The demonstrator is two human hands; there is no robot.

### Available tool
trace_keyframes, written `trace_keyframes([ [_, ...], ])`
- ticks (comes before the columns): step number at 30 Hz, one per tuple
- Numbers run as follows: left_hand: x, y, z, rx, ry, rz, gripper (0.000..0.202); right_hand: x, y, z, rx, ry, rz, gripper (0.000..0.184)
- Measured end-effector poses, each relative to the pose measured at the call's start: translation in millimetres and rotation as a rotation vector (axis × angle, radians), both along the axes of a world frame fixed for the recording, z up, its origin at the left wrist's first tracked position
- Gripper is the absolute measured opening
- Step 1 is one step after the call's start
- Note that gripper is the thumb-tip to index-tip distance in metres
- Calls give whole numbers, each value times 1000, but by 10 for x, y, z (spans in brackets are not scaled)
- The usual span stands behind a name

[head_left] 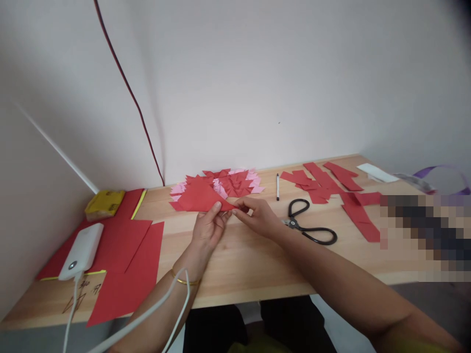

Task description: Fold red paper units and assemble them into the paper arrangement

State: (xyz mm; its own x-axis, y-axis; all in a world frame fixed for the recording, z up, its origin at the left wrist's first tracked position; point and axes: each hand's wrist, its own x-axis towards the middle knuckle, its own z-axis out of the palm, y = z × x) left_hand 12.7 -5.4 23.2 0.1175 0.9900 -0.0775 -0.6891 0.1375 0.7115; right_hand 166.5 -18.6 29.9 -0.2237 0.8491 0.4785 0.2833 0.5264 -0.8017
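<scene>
My left hand (208,229) and my right hand (257,215) meet over the wooden table (243,264), both pinching a folded red paper piece (200,198). The left fingers grip its lower edge, and the right fingertips close on its right-hand point. Just behind it lies a pile of folded red and pink paper pieces (235,182). A gold bangle sits on my left wrist.
Black scissors (307,223) lie right of my right hand, with a pen (277,186) behind them. Red paper strips (331,189) spread at the right. Red paper sheets (125,255), a white power bank (81,251) with cable, and a yellow packet (104,203) lie at the left.
</scene>
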Motion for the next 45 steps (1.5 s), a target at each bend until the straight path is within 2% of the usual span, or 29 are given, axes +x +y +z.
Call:
trace_keyframes([
  [8,-8,1,14,3,-12,14,22,-5,-5,-25,-11,25,-39,19],
  [18,-5,4,11,-1,-39,16,21,-14,-13,-8,-58,51,-53,11],
  [26,50,-50,-42,-5,35,-49,14,-13,-18,-5,-48,53,-46,15],
  [38,-1,11,-52,-34,34,-15,15,-26,-21,11,-57,63,-12,14],
  [45,9,4,-70,-30,46,-6,14,-21,-25,6,-17,46,-40,15],
])
